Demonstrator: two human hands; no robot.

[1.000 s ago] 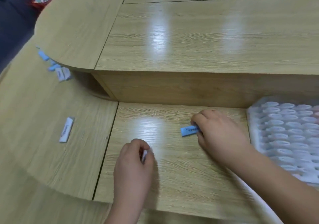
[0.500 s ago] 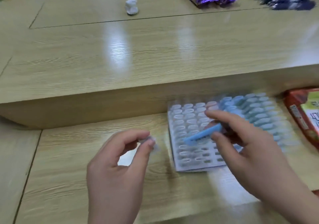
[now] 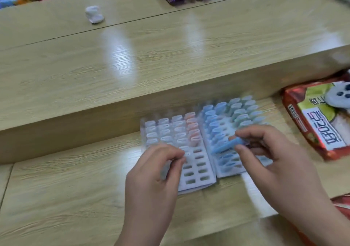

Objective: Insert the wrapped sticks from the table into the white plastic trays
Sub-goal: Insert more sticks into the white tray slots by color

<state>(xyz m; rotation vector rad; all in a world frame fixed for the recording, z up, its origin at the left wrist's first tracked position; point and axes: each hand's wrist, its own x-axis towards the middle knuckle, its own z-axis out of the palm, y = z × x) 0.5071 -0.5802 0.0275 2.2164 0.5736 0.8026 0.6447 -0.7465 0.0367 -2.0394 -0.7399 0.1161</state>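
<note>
left hand: fingers curled, thumb and forefinger tips drawn together; blur hides whether anything is pinched between them.
right hand: thumb and forefinger curled, pinching one end of the blue wrapped stick.
blue wrapped stick: juts out leftward from the right fingers, tilted, over the right tray, in no slot.
left tray: under the left fingertips; white and orange sticks fill the rows beyond them, open slots lie just right of them and nearer.
right tray: beneath the right fingers, touching the left tray's side, packed with blue sticks.
desk: carries both trays.
red packet: right of the right fingers, apart from them.
white lump: far beyond the left fingers, on the raised level.
</note>
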